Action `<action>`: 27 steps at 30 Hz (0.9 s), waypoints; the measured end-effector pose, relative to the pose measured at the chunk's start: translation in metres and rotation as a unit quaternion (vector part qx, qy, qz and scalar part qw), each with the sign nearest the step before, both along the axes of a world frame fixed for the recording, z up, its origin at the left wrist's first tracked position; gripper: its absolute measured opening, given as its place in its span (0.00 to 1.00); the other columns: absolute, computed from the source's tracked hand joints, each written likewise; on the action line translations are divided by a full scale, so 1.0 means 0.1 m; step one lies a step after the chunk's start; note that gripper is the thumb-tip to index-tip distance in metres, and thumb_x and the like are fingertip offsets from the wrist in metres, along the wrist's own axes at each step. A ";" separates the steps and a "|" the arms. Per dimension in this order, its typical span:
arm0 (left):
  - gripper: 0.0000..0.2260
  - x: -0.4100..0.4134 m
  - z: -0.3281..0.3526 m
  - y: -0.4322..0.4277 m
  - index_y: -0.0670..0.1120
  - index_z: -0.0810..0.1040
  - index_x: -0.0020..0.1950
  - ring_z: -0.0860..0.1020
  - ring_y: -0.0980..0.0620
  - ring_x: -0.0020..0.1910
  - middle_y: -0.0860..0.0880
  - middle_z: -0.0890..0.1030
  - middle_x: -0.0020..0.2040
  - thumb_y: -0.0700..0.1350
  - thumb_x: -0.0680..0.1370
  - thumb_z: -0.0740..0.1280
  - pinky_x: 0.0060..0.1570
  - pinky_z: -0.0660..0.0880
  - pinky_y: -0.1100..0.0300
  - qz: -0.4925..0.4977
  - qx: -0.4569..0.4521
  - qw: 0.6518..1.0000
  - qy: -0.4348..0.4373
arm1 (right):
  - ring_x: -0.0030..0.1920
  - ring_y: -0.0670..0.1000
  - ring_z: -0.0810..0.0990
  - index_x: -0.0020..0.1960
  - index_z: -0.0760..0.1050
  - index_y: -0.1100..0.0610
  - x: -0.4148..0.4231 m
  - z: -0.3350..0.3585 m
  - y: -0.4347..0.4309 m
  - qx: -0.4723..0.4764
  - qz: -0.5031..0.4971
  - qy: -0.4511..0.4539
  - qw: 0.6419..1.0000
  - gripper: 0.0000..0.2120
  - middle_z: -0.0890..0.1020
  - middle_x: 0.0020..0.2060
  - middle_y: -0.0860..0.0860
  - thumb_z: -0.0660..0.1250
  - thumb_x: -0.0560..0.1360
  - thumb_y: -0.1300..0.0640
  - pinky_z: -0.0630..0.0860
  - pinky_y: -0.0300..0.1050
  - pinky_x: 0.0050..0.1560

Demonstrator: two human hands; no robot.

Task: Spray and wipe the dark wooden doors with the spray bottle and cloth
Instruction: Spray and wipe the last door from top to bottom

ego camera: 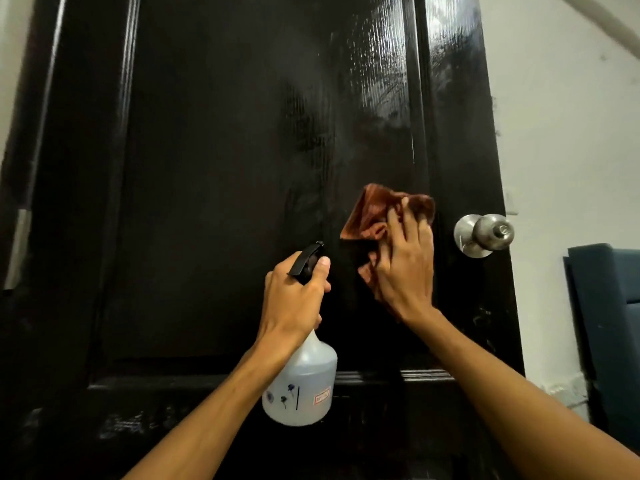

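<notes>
The left hand (294,292) is gripping the spray bottle (301,382) by its neck, nozzle aimed at the dark door (207,168). The right hand (405,271), fingers spread, is pressing the brown cloth (374,216) against the door near the knob (485,233). The bottle's red label is showing too small to read.

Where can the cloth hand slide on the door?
Bare door panel stretches above and left of the cloth. Crowded: the knob sits just right of the right hand, and the left hand holds the spray bottle just left of it.
</notes>
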State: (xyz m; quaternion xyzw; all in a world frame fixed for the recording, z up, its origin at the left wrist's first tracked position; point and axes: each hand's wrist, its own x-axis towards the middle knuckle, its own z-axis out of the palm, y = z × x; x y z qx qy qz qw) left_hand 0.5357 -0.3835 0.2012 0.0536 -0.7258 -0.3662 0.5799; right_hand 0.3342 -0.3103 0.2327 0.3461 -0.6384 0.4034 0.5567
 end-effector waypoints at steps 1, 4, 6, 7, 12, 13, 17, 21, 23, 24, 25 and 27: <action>0.11 0.01 0.03 -0.04 0.44 0.80 0.46 0.75 0.51 0.20 0.46 0.85 0.40 0.48 0.84 0.66 0.23 0.75 0.59 0.004 0.000 1.000 0.001 | 0.79 0.65 0.58 0.80 0.65 0.58 0.08 0.07 -0.08 -0.043 0.006 -0.051 0.998 0.29 0.60 0.81 0.57 0.57 0.80 0.50 0.56 0.62 0.79; 0.11 0.06 0.08 -0.14 0.44 0.80 0.46 0.75 0.51 0.20 0.45 0.85 0.40 0.48 0.84 0.66 0.23 0.74 0.60 0.011 0.000 1.000 0.007 | 0.81 0.63 0.54 0.81 0.61 0.57 0.30 -0.13 -0.33 0.073 0.002 0.046 0.996 0.34 0.58 0.82 0.56 0.57 0.77 0.48 0.51 0.61 0.81; 0.11 0.11 0.11 -0.20 0.44 0.80 0.46 0.75 0.51 0.20 0.45 0.85 0.40 0.48 0.84 0.66 0.23 0.74 0.60 0.017 -0.001 1.000 0.008 | 0.81 0.61 0.56 0.81 0.63 0.57 0.22 -0.14 -0.30 0.148 -0.019 0.145 0.978 0.35 0.62 0.81 0.57 0.62 0.75 0.50 0.51 0.60 0.81; 0.11 0.15 0.13 -0.24 0.44 0.80 0.46 0.76 0.51 0.20 0.45 0.85 0.40 0.49 0.84 0.66 0.23 0.74 0.60 0.022 -0.003 1.000 0.007 | 0.80 0.61 0.59 0.80 0.64 0.56 0.17 0.00 -0.28 0.126 -0.025 0.134 0.983 0.35 0.64 0.80 0.57 0.63 0.74 0.50 0.52 0.60 0.81; 0.11 0.35 0.19 -0.44 0.45 0.80 0.46 0.76 0.53 0.21 0.46 0.85 0.41 0.49 0.84 0.66 0.23 0.75 0.62 0.046 -0.003 0.999 0.018 | 0.76 0.66 0.63 0.70 0.72 0.59 0.53 0.37 -0.50 0.025 -0.027 -0.010 0.999 0.30 0.68 0.76 0.61 0.50 0.75 0.47 0.53 0.62 0.80; 0.11 0.39 0.20 -0.48 0.46 0.80 0.46 0.76 0.53 0.21 0.46 0.85 0.41 0.49 0.84 0.66 0.23 0.75 0.62 0.050 -0.002 0.999 0.020 | 0.77 0.65 0.63 0.69 0.74 0.58 0.63 0.30 -0.65 0.099 -0.014 0.053 0.994 0.30 0.69 0.74 0.60 0.51 0.73 0.46 0.52 0.61 0.81; 0.10 0.55 0.23 -0.63 0.46 0.81 0.47 0.77 0.53 0.21 0.47 0.86 0.40 0.50 0.84 0.67 0.23 0.75 0.61 0.072 -0.005 0.997 0.029 | 0.81 0.61 0.57 0.80 0.64 0.56 0.73 0.41 -0.91 0.193 -0.008 0.173 0.966 0.34 0.65 0.79 0.57 0.56 0.76 0.46 0.49 0.57 0.82; 0.11 0.65 0.24 -0.75 0.45 0.80 0.46 0.77 0.49 0.21 0.47 0.85 0.40 0.49 0.84 0.66 0.24 0.76 0.58 0.094 -0.016 0.995 0.033 | 0.80 0.66 0.54 0.81 0.60 0.61 0.79 0.65 -0.88 0.057 -0.021 0.022 0.998 0.36 0.57 0.81 0.60 0.65 0.76 0.54 0.50 0.60 0.81; 0.10 0.66 0.24 -0.76 0.46 0.81 0.47 0.77 0.49 0.22 0.47 0.85 0.40 0.50 0.84 0.66 0.24 0.77 0.58 0.096 -0.017 0.995 0.036 | 0.81 0.65 0.55 0.78 0.65 0.63 0.78 0.38 -0.90 0.140 -0.009 0.129 0.982 0.39 0.61 0.80 0.62 0.73 0.71 0.51 0.50 0.60 0.81; 0.10 0.64 0.23 -0.74 0.46 0.81 0.46 0.77 0.49 0.22 0.47 0.85 0.39 0.50 0.84 0.67 0.24 0.76 0.57 0.096 -0.019 0.994 0.038 | 0.81 0.63 0.56 0.78 0.66 0.62 0.74 0.18 -0.90 0.195 -0.014 0.186 0.963 0.38 0.64 0.79 0.62 0.72 0.72 0.50 0.49 0.60 0.82; 0.10 0.62 0.21 -0.72 0.46 0.81 0.46 0.77 0.49 0.22 0.47 0.85 0.39 0.49 0.84 0.67 0.24 0.76 0.57 0.095 -0.021 0.995 0.038 | 0.81 0.62 0.58 0.77 0.68 0.61 0.68 0.00 -0.83 0.226 -0.034 0.220 0.948 0.36 0.67 0.78 0.61 0.70 0.73 0.48 0.49 0.59 0.82; 0.11 0.56 0.15 -0.65 0.46 0.81 0.45 0.77 0.47 0.22 0.47 0.85 0.39 0.50 0.84 0.67 0.26 0.76 0.55 0.082 -0.023 0.996 0.031 | 0.80 0.61 0.60 0.77 0.69 0.60 0.42 -0.16 -0.58 0.183 -0.072 0.198 0.960 0.36 0.70 0.76 0.59 0.69 0.74 0.45 0.52 0.59 0.81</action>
